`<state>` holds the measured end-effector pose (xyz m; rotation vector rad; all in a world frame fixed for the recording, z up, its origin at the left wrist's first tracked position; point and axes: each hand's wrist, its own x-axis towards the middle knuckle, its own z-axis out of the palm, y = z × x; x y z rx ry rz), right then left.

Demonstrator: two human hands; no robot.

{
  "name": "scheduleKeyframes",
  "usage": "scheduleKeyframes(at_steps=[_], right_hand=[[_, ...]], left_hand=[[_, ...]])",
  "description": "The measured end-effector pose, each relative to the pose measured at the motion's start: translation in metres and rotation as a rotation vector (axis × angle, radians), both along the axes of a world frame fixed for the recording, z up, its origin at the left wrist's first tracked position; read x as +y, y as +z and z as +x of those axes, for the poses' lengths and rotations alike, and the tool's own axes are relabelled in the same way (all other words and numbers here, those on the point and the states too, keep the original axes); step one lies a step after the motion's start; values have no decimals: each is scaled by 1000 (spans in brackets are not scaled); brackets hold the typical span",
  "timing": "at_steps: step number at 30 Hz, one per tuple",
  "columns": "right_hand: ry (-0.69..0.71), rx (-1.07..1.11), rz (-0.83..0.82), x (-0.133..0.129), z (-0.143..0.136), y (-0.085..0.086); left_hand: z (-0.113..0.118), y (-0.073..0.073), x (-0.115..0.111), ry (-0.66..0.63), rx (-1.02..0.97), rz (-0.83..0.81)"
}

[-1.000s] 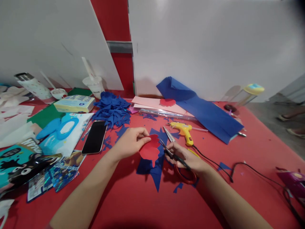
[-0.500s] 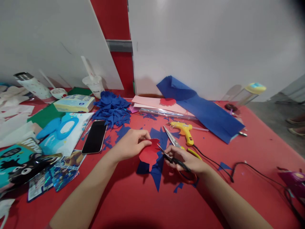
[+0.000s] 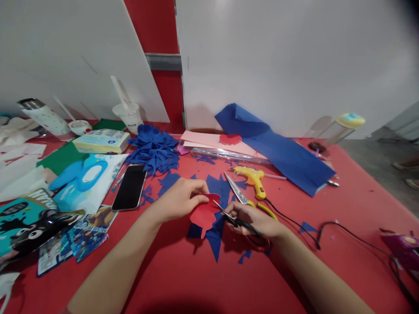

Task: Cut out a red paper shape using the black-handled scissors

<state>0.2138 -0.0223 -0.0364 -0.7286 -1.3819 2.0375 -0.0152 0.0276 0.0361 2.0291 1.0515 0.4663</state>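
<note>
My left hand (image 3: 183, 196) pinches the upper edge of a red paper cutout (image 3: 203, 218) with a scalloped outline and a short strip hanging at its bottom. Black-handled scissors (image 3: 244, 224) are gripped in my right hand (image 3: 247, 213), their blades at the cutout's upper right edge. Beneath the cutout lie blue paper pieces (image 3: 214, 244) with pointed corners. Just beyond my right hand rests a second pair of scissors with yellow handles (image 3: 237, 189), close to a yellow glue gun (image 3: 253, 178).
A heap of blue paper scraps (image 3: 155, 150), a phone (image 3: 130, 187) and a wipes pack (image 3: 91, 179) lie to the left. Behind are pink paper (image 3: 203, 138), a red scalloped cutout (image 3: 230, 139) and a long blue sheet (image 3: 281, 152). The glue gun's cord (image 3: 294, 226) runs right.
The red cutout has shifted slightly down and left, turning a little in my left hand. The scissors in my right hand have moved slightly left with it.
</note>
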Motion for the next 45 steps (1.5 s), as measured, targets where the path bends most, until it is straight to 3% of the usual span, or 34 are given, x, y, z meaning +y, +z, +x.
scheduleKeyframes(at_steps=[24, 37, 45], right_hand=[[48, -65, -26, 1, -2, 0], [-43, 218, -138, -13, -16, 0], [-70, 325, -183, -19, -27, -8]], left_hand=[[0, -3, 1, -17, -13, -17], [9, -11, -1, 122, -218, -232], [15, -9, -5, 175, -244, -216]])
